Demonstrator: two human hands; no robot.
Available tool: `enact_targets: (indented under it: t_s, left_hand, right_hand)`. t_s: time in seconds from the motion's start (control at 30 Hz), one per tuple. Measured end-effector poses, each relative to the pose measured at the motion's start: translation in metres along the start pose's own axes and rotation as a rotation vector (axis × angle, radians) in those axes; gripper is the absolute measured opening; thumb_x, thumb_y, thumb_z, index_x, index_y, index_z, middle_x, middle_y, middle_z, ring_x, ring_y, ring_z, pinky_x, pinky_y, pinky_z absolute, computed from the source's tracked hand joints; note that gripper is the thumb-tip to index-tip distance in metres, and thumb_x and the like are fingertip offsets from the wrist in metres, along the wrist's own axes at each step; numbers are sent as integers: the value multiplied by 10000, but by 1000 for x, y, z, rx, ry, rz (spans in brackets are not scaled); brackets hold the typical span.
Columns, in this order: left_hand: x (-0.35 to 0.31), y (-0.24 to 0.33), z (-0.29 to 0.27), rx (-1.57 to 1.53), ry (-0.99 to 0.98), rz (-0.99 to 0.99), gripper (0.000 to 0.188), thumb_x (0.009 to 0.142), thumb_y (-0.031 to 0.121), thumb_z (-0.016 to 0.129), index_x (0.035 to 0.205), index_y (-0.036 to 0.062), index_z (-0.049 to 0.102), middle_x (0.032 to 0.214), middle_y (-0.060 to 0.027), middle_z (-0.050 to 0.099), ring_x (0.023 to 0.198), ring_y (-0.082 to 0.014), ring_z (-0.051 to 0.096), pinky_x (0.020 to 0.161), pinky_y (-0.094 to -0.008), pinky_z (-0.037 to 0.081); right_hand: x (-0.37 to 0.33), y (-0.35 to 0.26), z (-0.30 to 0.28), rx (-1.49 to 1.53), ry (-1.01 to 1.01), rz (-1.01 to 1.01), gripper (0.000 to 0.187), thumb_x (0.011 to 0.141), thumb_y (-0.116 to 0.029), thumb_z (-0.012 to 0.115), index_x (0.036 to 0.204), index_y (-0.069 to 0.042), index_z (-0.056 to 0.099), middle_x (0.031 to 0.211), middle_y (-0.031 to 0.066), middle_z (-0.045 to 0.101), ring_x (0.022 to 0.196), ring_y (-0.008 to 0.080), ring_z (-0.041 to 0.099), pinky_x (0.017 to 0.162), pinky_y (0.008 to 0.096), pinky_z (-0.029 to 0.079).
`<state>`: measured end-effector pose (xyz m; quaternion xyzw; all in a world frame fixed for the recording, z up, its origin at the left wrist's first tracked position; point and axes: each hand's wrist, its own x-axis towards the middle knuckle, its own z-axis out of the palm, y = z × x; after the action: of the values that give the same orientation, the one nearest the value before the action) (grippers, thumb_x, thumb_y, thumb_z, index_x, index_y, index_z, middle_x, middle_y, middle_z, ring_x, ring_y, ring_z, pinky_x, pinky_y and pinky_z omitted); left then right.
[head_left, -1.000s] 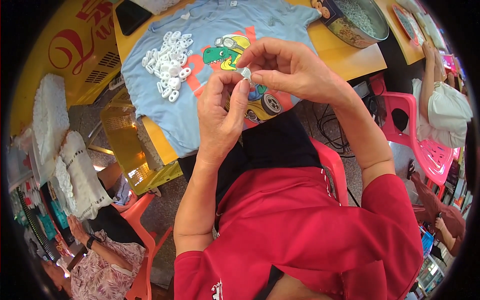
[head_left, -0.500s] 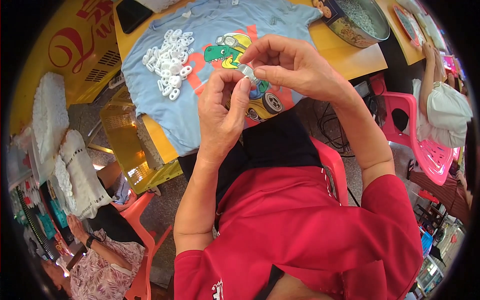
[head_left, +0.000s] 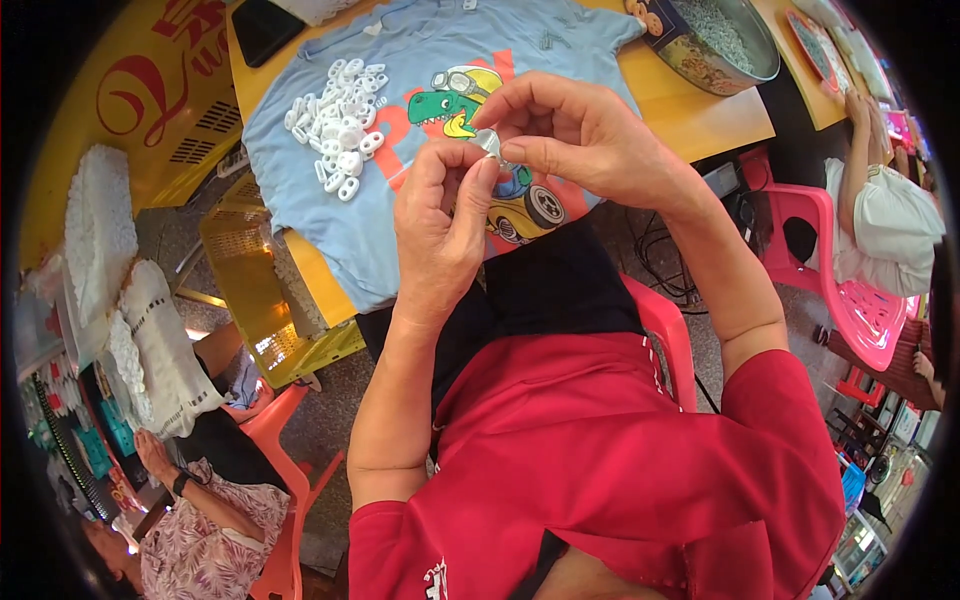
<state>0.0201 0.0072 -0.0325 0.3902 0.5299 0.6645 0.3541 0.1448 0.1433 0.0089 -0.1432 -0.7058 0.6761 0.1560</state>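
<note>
Meanwhile both hands meet above the blue shirt (head_left: pixel 400 180): left hand (head_left: pixel 440 225) and right hand (head_left: pixel 575 140) pinch one small white piece (head_left: pixel 488 146) in a tight grip; a heap of white pieces (head_left: pixel 335 115) lies on the shirt, with no telling how many are finished.

The pale blue T-shirt (head_left: pixel 400 130) is soft matt cloth with a printed cartoon. The little white clips (head_left: pixel 335 115) heaped on it look like smooth plastic. The round bowl (head_left: pixel 725 45) is shiny metal, the pink chair (head_left: pixel 850 300) glossy plastic.

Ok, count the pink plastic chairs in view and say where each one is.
3. One pink chair under the person in red, one at right beside a seated person, one lower left by another person. More may be hidden.
</note>
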Motion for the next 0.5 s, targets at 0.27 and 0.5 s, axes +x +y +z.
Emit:
enact_targets:
  t_s: [0.27, 0.5]
  left_hand:
    - [2, -3, -5, 6, 10, 93, 73, 965, 55, 567, 934, 8, 521, 858, -41, 618, 783, -93, 607, 706, -228, 479]
    - [7, -1, -6, -128, 40, -3, 105, 982, 118, 567, 977, 18, 533, 886, -38, 624, 782, -98, 611, 708, -226, 482]
  right_hand:
    - [-7, 2, 23, -143, 108, -70, 301, 929, 9, 575, 1229, 0, 549, 884, -14, 512, 838, 59, 520, 793, 220, 454]
    - [2, 3, 28, 72, 199, -74, 299, 953, -61, 581, 1237, 31, 554, 933, 19, 597, 811, 66, 556, 762, 224, 474]
